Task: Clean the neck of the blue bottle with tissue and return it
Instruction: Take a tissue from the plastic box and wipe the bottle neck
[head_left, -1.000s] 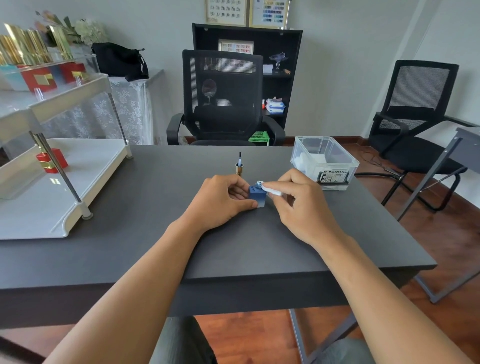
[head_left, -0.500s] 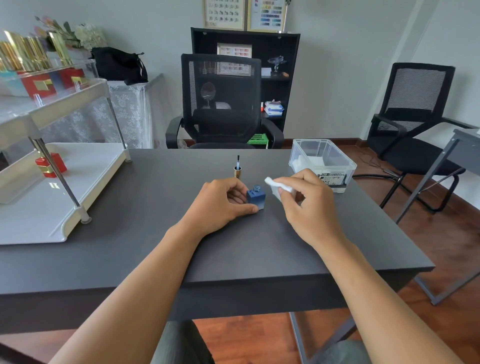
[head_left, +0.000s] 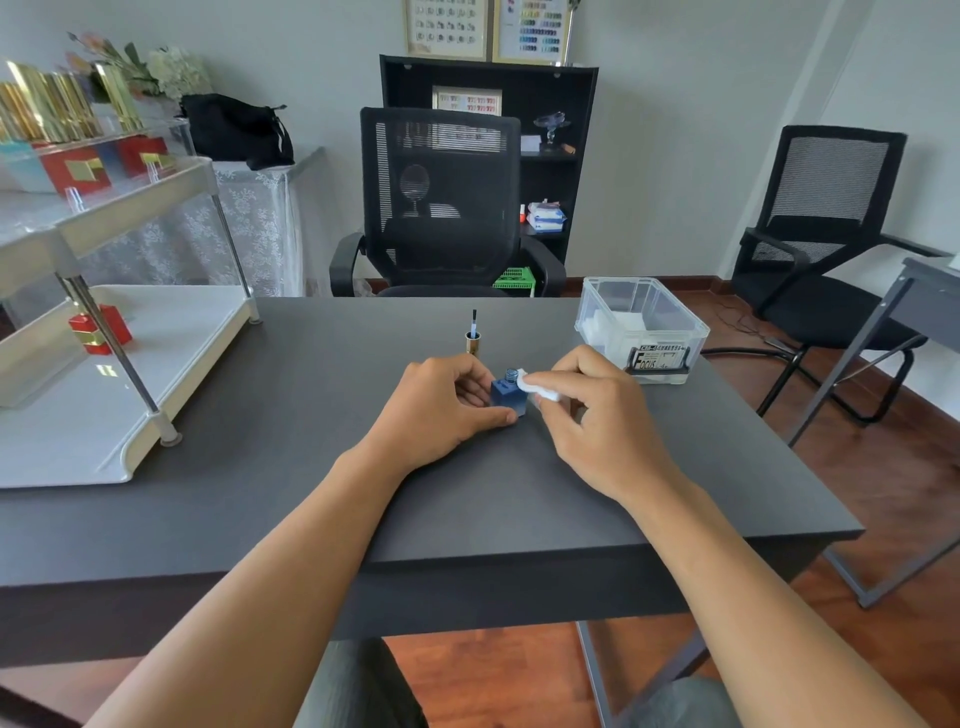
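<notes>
Head view: dark desk (head_left: 311, 415), clear storage box (head_left: 641, 332) far right. Left hand (head_left: 441, 410) grips the square blue bottle (head_left: 509, 397) mid-desk. Right hand (head_left: 602, 415) pinches the folded tissue (head_left: 537, 387), lifted clear half a second ago, now back against the open neck: wiping judged unfinished. Brush cap (head_left: 472, 338) stands just beyond.

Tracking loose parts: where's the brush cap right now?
Head view: the brush cap stands upright, brush up, on the dark table, just behind the left hand and left of the clear storage box.

Bare forearms, no sleeves; dark grey trousers (head_left: 358, 686) at knees.
</notes>
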